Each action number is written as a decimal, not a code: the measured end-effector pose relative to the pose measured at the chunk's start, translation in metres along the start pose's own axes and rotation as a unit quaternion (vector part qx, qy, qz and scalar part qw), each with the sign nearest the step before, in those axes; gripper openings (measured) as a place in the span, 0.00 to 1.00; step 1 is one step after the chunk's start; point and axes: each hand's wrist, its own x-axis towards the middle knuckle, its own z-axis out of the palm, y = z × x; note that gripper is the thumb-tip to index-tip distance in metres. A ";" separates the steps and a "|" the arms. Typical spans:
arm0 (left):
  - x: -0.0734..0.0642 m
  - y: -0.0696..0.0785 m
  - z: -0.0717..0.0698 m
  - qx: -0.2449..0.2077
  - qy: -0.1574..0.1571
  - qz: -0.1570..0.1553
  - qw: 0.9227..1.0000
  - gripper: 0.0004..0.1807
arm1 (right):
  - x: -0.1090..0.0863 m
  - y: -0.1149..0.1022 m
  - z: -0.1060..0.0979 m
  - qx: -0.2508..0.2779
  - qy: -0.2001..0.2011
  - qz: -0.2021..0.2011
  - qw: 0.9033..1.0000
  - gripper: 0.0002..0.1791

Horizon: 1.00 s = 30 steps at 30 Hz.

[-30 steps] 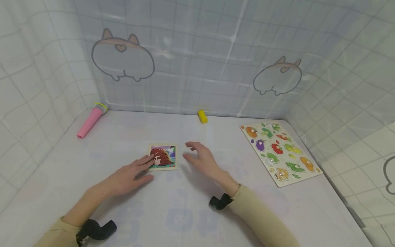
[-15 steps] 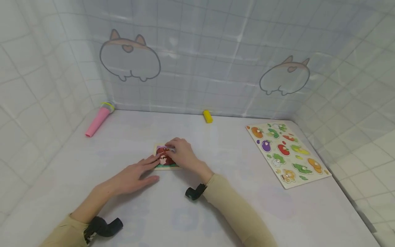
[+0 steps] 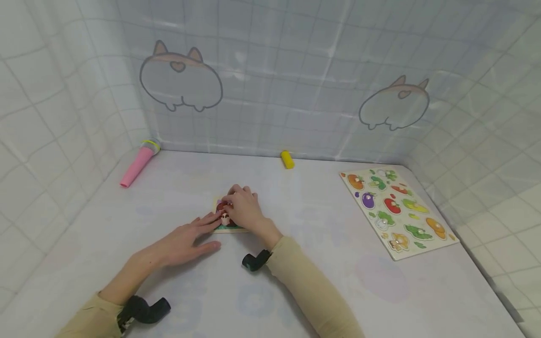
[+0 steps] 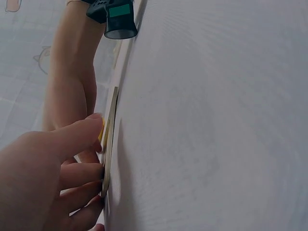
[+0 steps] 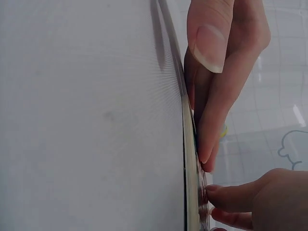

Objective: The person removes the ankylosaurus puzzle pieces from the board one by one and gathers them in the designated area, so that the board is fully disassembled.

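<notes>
In the head view a small dinosaur picture puzzle (image 3: 226, 218) with a pale wooden border lies on the table, partly covered by both hands. The left hand (image 3: 181, 241) rests straight fingertips on its left side, thumb spread away. Over its right side bends the right hand (image 3: 246, 206), thumb and fingertips at the picture. In the left wrist view the board (image 4: 110, 139) shows edge-on beside the left hand (image 4: 53, 173). From the right wrist, the right hand (image 5: 262, 199) touches the picture face, the left hand (image 5: 231, 53) above it. Whether a piece is pinched is hidden.
A pink toy microphone (image 3: 137, 165) lies at the back left. A yellow block (image 3: 287, 160) sits by the back wall. To the right lies a vegetable knob puzzle board (image 3: 399, 211). Tile-patterned sheets bound the table on the visible sides.
The right hand has moved left onto the dinosaur puzzle and bent its fingers over it. The left hand stays on the puzzle's left side. The head view has shifted slightly.
</notes>
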 end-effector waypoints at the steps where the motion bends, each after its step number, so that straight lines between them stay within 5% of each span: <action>1: 0.000 0.000 0.000 0.000 0.000 0.001 1.000 0.40 | 0.000 0.000 0.000 -0.001 -0.001 -0.001 1.000 0.13; 19: 0.002 -0.003 -0.001 -0.012 0.001 -0.019 1.000 0.39 | -0.001 0.008 0.008 0.058 -0.003 -0.002 0.998 0.16; 30: 0.002 -0.003 -0.001 -0.009 0.003 -0.018 1.000 0.40 | -0.002 0.006 0.009 0.045 -0.012 -0.003 0.999 0.18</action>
